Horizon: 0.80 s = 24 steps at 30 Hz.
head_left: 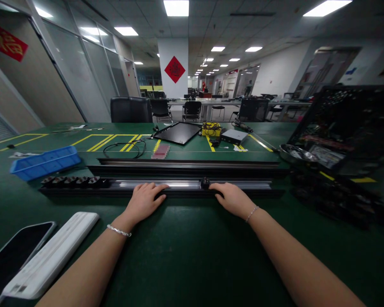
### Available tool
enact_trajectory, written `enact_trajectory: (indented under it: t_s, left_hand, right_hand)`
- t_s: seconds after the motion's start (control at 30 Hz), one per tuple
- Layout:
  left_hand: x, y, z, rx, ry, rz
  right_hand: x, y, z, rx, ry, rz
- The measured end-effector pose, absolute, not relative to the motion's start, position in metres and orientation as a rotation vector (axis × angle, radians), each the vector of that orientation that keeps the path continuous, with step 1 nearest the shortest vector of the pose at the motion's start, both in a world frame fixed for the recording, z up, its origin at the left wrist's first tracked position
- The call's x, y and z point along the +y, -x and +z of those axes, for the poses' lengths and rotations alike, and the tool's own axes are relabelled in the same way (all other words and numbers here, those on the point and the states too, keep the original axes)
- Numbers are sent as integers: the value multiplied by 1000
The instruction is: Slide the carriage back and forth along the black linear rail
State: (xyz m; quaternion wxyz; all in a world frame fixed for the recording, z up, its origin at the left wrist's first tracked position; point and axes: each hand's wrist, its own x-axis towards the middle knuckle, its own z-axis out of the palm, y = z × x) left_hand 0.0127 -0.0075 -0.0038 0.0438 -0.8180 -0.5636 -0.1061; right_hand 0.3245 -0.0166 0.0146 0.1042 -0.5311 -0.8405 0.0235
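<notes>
Black rail [183,193] lies crosswise on green table [179,256], just nr side of 2nd rail [185,170]. L hand [143,199] rests on it approx. mid-length, thumb apart from fingers; can't tell if clasping. R hand [233,198] has fingertips at R side of small round knob [205,183] in rail's channel; can't tell if pinching. Dark pieces [71,181] sit at rail's L end, nr blue tray [48,165].
</notes>
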Motion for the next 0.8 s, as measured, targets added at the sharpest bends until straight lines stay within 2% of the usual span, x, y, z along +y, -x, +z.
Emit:
enact_trajectory:
  t_s: [0.23,0.8]
  left_hand:
    - [-9,-14,0,-1751,2496,-284]
    - [-10,-15,4,-1746,2491,-267]
  right_hand:
    - [-31,-325,-6,-2398,1562,-261]
    - [-24,-328,0,-2485,1558,-198]
